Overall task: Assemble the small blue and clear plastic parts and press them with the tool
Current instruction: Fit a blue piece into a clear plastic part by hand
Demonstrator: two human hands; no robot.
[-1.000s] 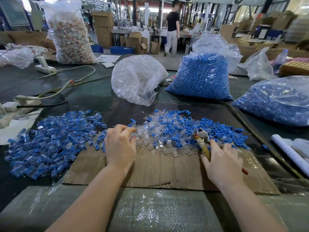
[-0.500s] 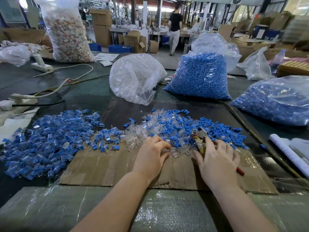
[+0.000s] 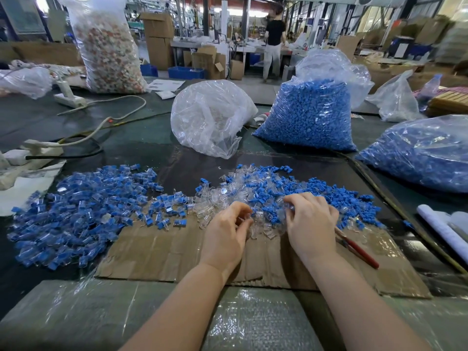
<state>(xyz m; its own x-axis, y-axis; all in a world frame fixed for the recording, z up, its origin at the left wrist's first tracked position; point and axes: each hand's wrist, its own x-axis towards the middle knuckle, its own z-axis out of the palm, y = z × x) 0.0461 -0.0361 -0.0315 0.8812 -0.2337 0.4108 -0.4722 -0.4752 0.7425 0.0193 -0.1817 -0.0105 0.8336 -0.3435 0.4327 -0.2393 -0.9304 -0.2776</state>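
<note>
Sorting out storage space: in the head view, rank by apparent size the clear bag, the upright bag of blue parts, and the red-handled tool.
1. Upright bag of blue parts
2. Clear bag, only slightly smaller, so nearly tied
3. Red-handled tool, mostly hidden by the right hand

A dark table (image 3: 141,138) is carrying a flat cardboard sheet (image 3: 162,252) at its near edge, with a heap of assembled blue parts (image 3: 83,211) lying left and a mixed pile of clear and blue parts (image 3: 286,188) spreading across the sheet's far side. Farther back, a clear bag (image 3: 210,117), two bags of blue parts (image 3: 306,117) (image 3: 420,153) and a white cable (image 3: 101,125) are resting on it. A red-handled tool (image 3: 359,249) is lying on the cardboard at right.
</note>
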